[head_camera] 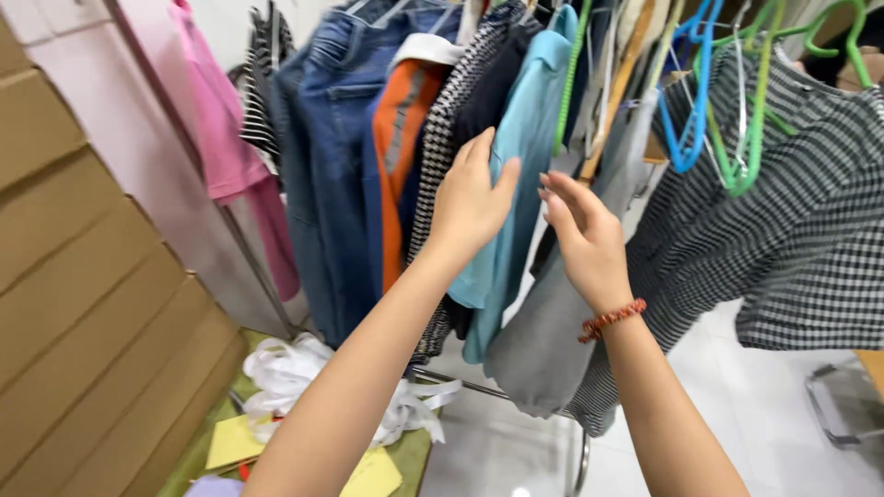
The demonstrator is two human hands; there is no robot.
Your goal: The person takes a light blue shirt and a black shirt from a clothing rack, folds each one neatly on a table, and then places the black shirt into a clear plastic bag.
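Clothes hang close together on a rack. My left hand (471, 201) reaches up with fingers spread, its palm against a light blue shirt (525, 138). My right hand (582, 237), with a red bead bracelet on the wrist, is open just right of it, in front of a grey garment (543, 340). Neither hand grips anything. Left of the blue shirt hang a black-and-white patterned piece (440, 138), an orange and grey top (396, 156) and blue jeans (322, 166).
A black-and-white checked shirt (792, 230) hangs at right under green and blue hangers (727, 138). A pink garment (221, 129) hangs far left. Stacked cardboard boxes (83, 304) fill the left side. White plastic bags (295, 377) and yellow papers lie below on a green surface.
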